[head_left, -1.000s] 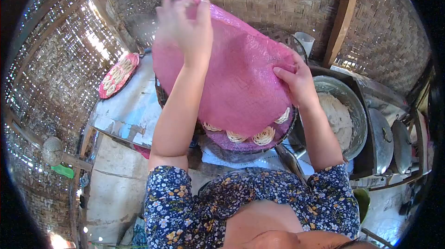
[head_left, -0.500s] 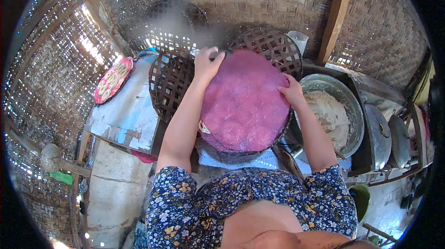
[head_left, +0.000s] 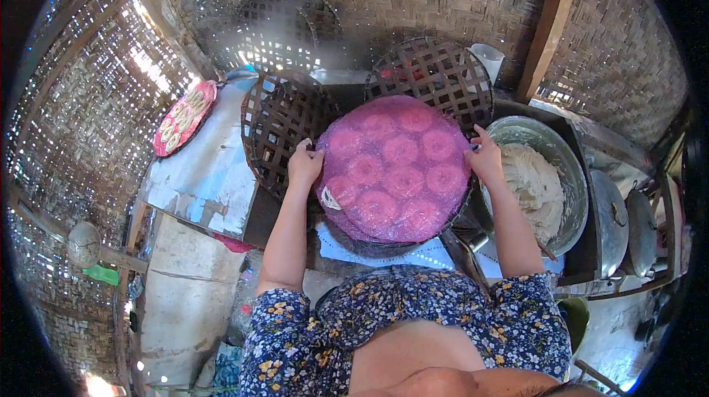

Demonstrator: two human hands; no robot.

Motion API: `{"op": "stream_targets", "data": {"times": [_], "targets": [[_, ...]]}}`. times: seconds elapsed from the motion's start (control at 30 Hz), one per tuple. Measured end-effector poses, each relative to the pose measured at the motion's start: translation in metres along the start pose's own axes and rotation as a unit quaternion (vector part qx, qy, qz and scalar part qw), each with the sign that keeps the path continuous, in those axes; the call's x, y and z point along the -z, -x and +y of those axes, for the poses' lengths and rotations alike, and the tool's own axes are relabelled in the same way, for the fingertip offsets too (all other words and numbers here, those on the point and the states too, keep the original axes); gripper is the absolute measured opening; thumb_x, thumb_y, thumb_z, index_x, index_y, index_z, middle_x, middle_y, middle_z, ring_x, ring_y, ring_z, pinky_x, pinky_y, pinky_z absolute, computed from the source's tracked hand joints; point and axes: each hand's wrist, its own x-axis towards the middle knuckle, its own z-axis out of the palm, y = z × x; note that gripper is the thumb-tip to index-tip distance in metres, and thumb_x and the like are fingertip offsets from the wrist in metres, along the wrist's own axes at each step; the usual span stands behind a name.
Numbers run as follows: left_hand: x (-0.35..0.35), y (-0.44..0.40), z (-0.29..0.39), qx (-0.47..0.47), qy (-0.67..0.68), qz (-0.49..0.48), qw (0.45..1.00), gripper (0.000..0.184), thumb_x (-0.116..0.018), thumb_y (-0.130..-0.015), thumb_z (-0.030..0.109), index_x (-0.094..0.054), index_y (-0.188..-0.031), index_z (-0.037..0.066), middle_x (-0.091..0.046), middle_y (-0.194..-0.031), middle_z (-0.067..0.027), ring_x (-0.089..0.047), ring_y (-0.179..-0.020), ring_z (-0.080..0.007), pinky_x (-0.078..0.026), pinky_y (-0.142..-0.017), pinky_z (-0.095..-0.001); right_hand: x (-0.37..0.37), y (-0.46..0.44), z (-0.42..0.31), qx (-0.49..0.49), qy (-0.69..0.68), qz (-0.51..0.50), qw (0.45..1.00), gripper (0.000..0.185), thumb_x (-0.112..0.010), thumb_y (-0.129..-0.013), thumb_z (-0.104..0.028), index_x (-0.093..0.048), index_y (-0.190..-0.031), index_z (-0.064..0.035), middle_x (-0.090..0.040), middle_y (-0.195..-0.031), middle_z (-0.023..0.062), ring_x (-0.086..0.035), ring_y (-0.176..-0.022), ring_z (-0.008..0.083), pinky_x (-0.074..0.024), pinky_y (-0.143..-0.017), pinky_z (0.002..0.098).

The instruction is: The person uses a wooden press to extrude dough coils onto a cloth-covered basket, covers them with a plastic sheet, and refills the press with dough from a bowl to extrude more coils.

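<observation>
A sheet of pink mesh netting (head_left: 399,127) lies over a round tray, and several coiled rounds of pale noodles or dough strands show through it. At the lower left edge a small bundle of white strands (head_left: 330,199) pokes out uncovered. My left hand (head_left: 304,166) is at the netting's left edge, its fingers closed on the rim. On the opposite side, my right hand (head_left: 485,157) pinches the right edge, with the index finger lifted a little. The tray beneath is mostly hidden by the netting.
Dark open-weave baskets (head_left: 284,127) stand behind and left, another (head_left: 428,76) at the back. A large metal basin (head_left: 580,197) holds pale dough (head_left: 532,194) at right, beside metal lids (head_left: 607,223). A pink tray with coils (head_left: 185,118) sits far left. Steam rises at the back.
The netting has settled flat, so the coils beneath show more clearly. My left hand has come down from the far left edge to the left side; my right hand stays at the right edge.
</observation>
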Motion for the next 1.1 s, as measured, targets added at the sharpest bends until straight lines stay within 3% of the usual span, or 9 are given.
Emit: {"op": "stream_targets", "data": {"times": [0.17, 0.27, 0.37, 0.47, 0.57, 0.7, 0.77, 0.9, 1.1], "targets": [[-0.001, 0.0, 0.001, 0.029, -0.005, -0.028, 0.999, 0.058, -0.064, -0.072, 0.031, -0.049, -0.12, 0.003, -0.065, -0.083, -0.0122, -0.061, -0.085, -0.0282, -0.046, -0.078, -0.0356, 0.008, 0.006, -0.01, -0.03, -0.037, -0.008, 0.999, 0.069, -0.064, -0.063, -0.008, -0.042, -0.128, -0.0091, -0.061, -0.098, 0.0135, -0.061, -0.077, 0.0243, -0.0487, -0.073, 0.0343], [-0.003, -0.002, 0.002, 0.019, -0.014, -0.042, 0.999, 0.061, -0.065, -0.07, 0.033, -0.049, -0.12, 0.003, -0.065, -0.082, -0.0119, -0.062, -0.085, -0.0276, -0.046, -0.078, -0.0357, 0.001, 0.003, 0.001, -0.001, -0.026, 0.013, 1.0, 0.069, -0.065, -0.063, -0.008, -0.042, -0.128, -0.008, -0.061, -0.098, 0.0136, -0.061, -0.076, 0.0243, -0.0488, -0.072, 0.034], [-0.008, -0.005, -0.005, 0.022, 0.039, -0.066, 0.997, 0.063, -0.067, -0.069, 0.034, -0.048, -0.121, 0.004, -0.065, -0.083, -0.0117, -0.062, -0.085, -0.0269, -0.047, -0.078, -0.0354, 0.002, 0.005, -0.002, -0.028, -0.044, -0.001, 0.999, 0.068, -0.066, -0.063, -0.008, -0.043, -0.127, -0.0075, -0.061, -0.098, 0.014, -0.061, -0.077, 0.0243, -0.0487, -0.072, 0.0341], [-0.004, -0.003, -0.003, 0.025, -0.016, -0.028, 0.999, 0.065, -0.067, -0.068, 0.035, -0.047, -0.122, 0.004, -0.066, -0.085, -0.0119, -0.062, -0.086, -0.0269, -0.047, -0.079, -0.0354, -0.005, 0.004, 0.007, 0.011, -0.036, 0.024, 0.999, 0.067, -0.065, -0.064, -0.009, -0.043, -0.126, -0.0071, -0.06, -0.097, 0.0148, -0.06, -0.078, 0.0251, -0.0486, -0.073, 0.0351], [-0.01, -0.008, -0.012, 0.022, -0.027, -0.012, 0.999, 0.064, -0.07, -0.066, 0.031, -0.049, -0.12, 0.003, -0.064, -0.076, -0.0089, -0.062, -0.077, -0.0217, -0.047, -0.073, -0.0318, 0.003, 0.012, -0.009, -0.023, -0.046, 0.001, 0.999, 0.063, -0.065, -0.066, -0.009, -0.044, -0.126, -0.007, -0.059, -0.096, 0.0148, -0.059, -0.079, 0.0263, -0.0482, -0.073, 0.0362], [-0.008, -0.007, -0.01, 0.027, -0.025, -0.035, 0.999, 0.066, -0.069, -0.066, 0.035, -0.048, -0.121, 0.003, -0.065, -0.081, -0.0109, -0.062, -0.082, -0.0243, -0.047, -0.076, -0.0342, 0.011, 0.022, -0.01, 0.075, 0.019, 0.12, 0.99, 0.06, -0.066, -0.068, -0.01, -0.045, -0.124, -0.0068, -0.057, -0.096, 0.0141, -0.058, -0.077, 0.0259, -0.0489, -0.071, 0.035], [0.0, -0.004, -0.002, 0.031, -0.041, -0.052, 0.997, 0.068, -0.067, -0.068, 0.037, -0.046, -0.123, 0.004, -0.066, -0.088, -0.0132, -0.061, -0.089, -0.0281, -0.046, -0.081, -0.0367, 0.029, 0.034, -0.018, 0.07, -0.007, 0.148, 0.987, 0.058, -0.066, -0.069, -0.011, -0.046, -0.123, -0.0065, -0.056, -0.095, 0.0137, -0.058, -0.076, 0.0253, -0.0493, -0.07, 0.0333], [0.005, 0.001, 0.001, 0.021, -0.071, -0.037, 0.997, 0.068, -0.067, -0.068, 0.037, -0.046, -0.123, 0.003, -0.066, -0.086, -0.0141, -0.061, -0.089, -0.0284, -0.046, -0.08, -0.037, 0.058, 0.078, -0.015, 0.051, -0.086, 0.167, 0.981, 0.043, -0.062, -0.073, -0.006, -0.052, -0.115, -0.0041, -0.057, -0.098, 0.0131, -0.059, -0.078, 0.0216, -0.0499, -0.066, 0.0303], [-0.003, -0.006, -0.01, 0.035, -0.023, -0.058, 0.997, 0.067, -0.067, -0.068, 0.038, -0.048, -0.121, 0.002, -0.065, -0.088, -0.0164, -0.061, -0.091, -0.0301, -0.046, -0.081, -0.0375, 0.076, 0.174, 0.028, 0.016, 0.009, 0.148, 0.989, 0.034, -0.061, -0.074, -0.004, -0.056, -0.108, -0.0022, -0.058, -0.092, 0.0141, -0.058, -0.078, 0.022, -0.0489, -0.065, 0.0312]]}}
